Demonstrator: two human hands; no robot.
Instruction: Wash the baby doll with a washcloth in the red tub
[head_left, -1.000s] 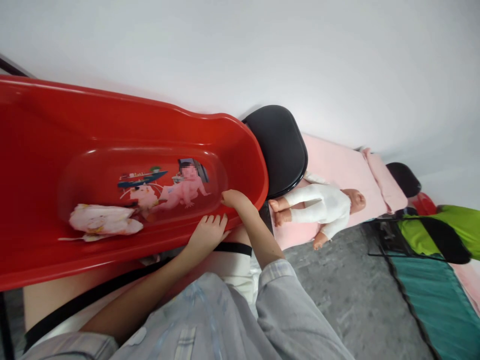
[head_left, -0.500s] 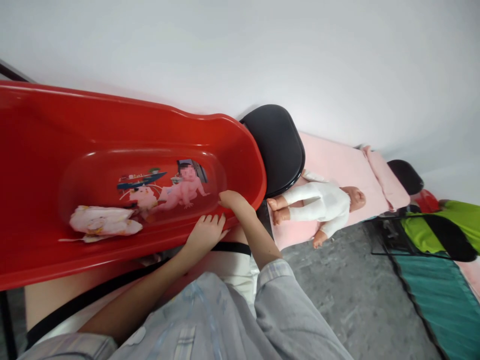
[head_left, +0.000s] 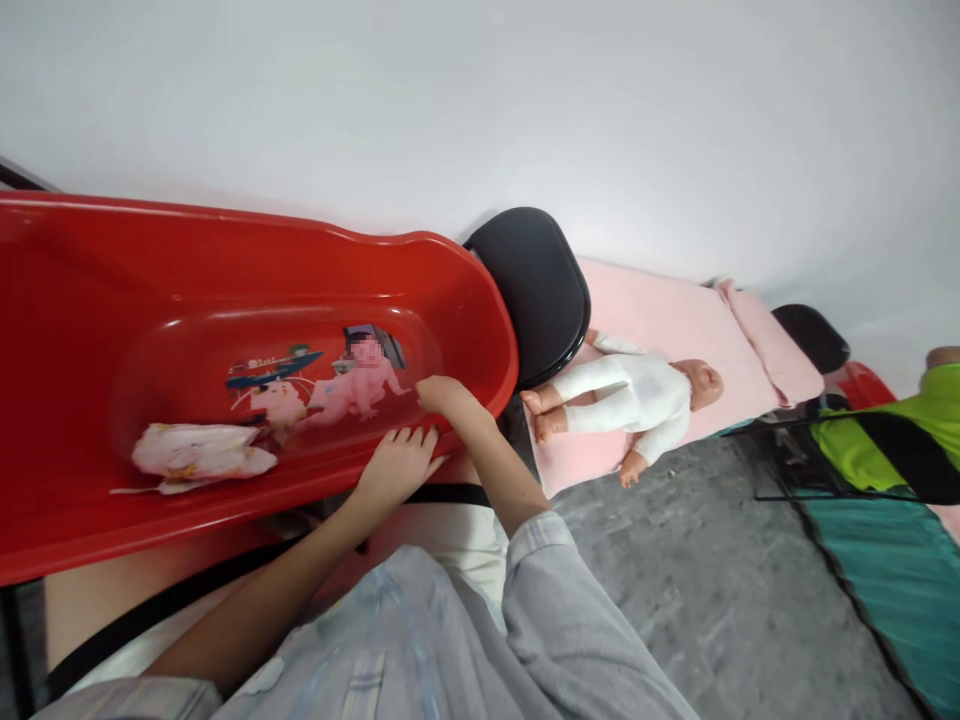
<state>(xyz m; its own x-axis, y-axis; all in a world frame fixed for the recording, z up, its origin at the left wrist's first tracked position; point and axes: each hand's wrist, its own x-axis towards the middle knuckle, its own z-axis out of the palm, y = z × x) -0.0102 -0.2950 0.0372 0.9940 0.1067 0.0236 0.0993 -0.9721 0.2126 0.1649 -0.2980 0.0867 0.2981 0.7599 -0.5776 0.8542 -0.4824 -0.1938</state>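
Head view: your left hand [head_left: 396, 462] lies flat and open on the red baby bathtub [head_left: 465, 300] near rim; right hand [head_left: 441, 394] hooks over it. Tub overhangs your lap; uneven pull could tip it, spilling the cloth [head_left: 196, 456].

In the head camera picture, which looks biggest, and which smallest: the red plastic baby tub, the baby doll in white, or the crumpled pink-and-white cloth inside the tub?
1. Red plastic baby tub: by far the largest, though it is also nearest the camera.
2. Baby doll in the white suit.
3. Crumpled pink-and-white cloth: slightly smaller than the doll, but the doll lies farther off, so this order is unsure.

red tub [head_left: 90, 260] shifted slightly left
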